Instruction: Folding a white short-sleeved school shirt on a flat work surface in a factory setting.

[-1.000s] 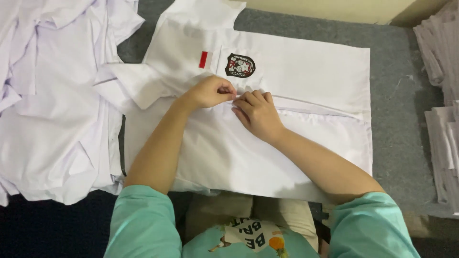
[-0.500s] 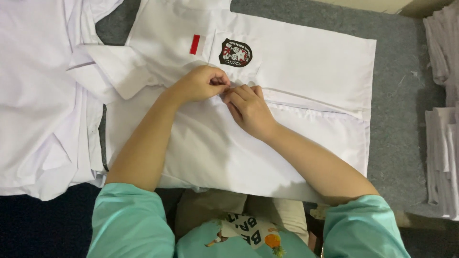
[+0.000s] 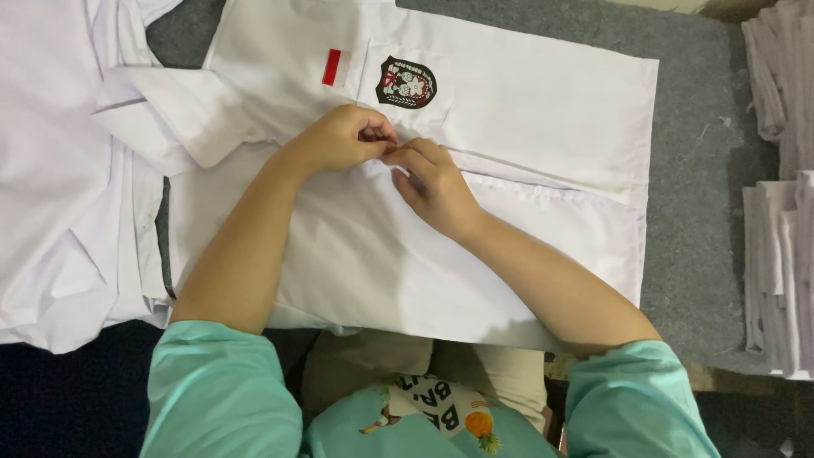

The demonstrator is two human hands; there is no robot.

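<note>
A white short-sleeved shirt (image 3: 543, 110) lies flat on grey carpet, its front up, with a dark crest badge (image 3: 407, 82) on the chest pocket and a small red and white patch (image 3: 334, 67) beside it. My left hand (image 3: 339, 138) pinches the shirt's front placket near the middle, fingers closed on the cloth. Touching it from the right, my right hand (image 3: 434, 185) grips the same strip of fabric with thumb and fingers. A sleeve (image 3: 174, 119) sticks out to the left. Whatever sits between my fingertips is hidden.
A loose heap of white shirts (image 3: 59, 203) covers the left side. Folded white garments are stacked at the right edge (image 3: 780, 254). Grey carpet (image 3: 704, 195) shows between the shirt and the stacks. My teal sleeves and lap fill the bottom.
Both hands stay pinched on the placket. The view has shifted, so the shirt and hands sit slightly lower and left in frame.
</note>
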